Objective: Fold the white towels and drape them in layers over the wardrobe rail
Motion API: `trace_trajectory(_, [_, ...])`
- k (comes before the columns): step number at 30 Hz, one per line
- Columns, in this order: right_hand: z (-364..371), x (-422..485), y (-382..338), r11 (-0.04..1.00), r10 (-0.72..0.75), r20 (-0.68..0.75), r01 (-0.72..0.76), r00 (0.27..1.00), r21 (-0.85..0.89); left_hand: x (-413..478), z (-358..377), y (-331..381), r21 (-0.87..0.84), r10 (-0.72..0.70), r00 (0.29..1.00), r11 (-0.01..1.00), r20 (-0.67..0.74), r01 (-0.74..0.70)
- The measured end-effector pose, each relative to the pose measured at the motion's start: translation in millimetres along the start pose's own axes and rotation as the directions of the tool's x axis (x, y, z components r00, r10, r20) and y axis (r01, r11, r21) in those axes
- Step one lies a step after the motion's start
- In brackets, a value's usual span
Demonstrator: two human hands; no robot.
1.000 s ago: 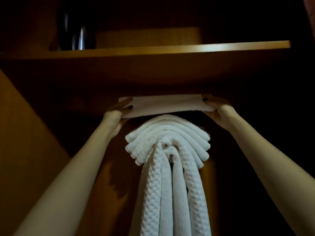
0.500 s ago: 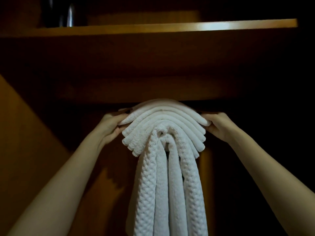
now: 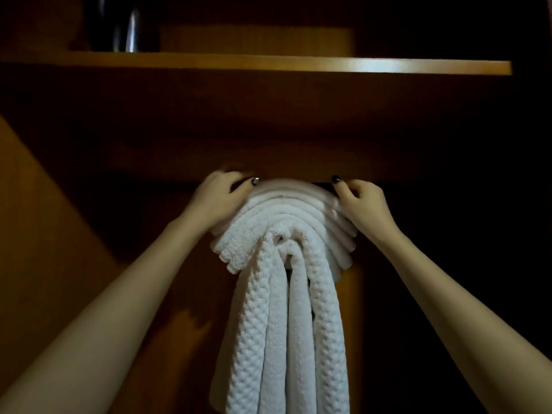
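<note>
Shelf: a wooden shelf runs across up top, and its dark underside sits just above the towel pile, so it's tight up there.
On the shelf: some dark shiny thing at the left end, way too dim to say what it is.
Side wall: a wooden panel on the left; the right side is pretty much black.
Rail: can't see it, the towels cover it completely.
Towels: the white towels are draped in arched layers, one over another, mid-wardrobe. Longer waffle towels hang straight down from under them.
Top towel: the smooth top towel is bent over the pile, right below the shelf's underside.
Left grip: the left hand is clenched round the top towel's left end, thumb up at its top edge.
Right grip: the right hand is grasping the right end, fingers curled in, thumb pointing up.
Arms: both bare forearms come up from the bottom corners, either side of the hanging towels.
</note>
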State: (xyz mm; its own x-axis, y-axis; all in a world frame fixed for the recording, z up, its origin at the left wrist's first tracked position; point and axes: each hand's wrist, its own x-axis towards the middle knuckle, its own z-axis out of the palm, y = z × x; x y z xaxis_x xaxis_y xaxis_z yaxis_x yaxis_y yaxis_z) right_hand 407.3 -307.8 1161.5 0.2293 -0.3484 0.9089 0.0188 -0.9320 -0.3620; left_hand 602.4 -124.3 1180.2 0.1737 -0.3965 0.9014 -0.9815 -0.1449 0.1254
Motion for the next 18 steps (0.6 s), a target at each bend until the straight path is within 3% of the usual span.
trace_trajectory(2, [11.3, 1.9, -14.2, 0.996, -0.073, 0.138, 0.079, 0.988, -0.041, 8.6, 6.1, 13.9, -0.096, 0.115, 0.981, 0.99, 0.154, -0.101])
trace_trajectory(4, [20.0, 3.0, -20.4, 0.99, -0.089, 0.265, 0.114, 0.96, -0.081, 12.3, 13.8, 20.0, -0.074, 0.127, 0.962, 0.991, 0.241, -0.112])
trace_trajectory(12, [31.9, 16.7, -13.1, 0.969, -0.11, 0.38, 0.184, 0.918, -0.164, 19.0, 37.4, 10.9, -0.165, 0.051, 0.964, 0.986, 0.263, -0.007])
trace_trajectory(18, [39.5, 24.4, -4.6, 0.986, -0.014, 0.408, 0.079, 0.913, -0.144, 23.1, 51.6, 4.7, -0.167, -0.034, 0.971, 0.983, 0.238, 0.075])
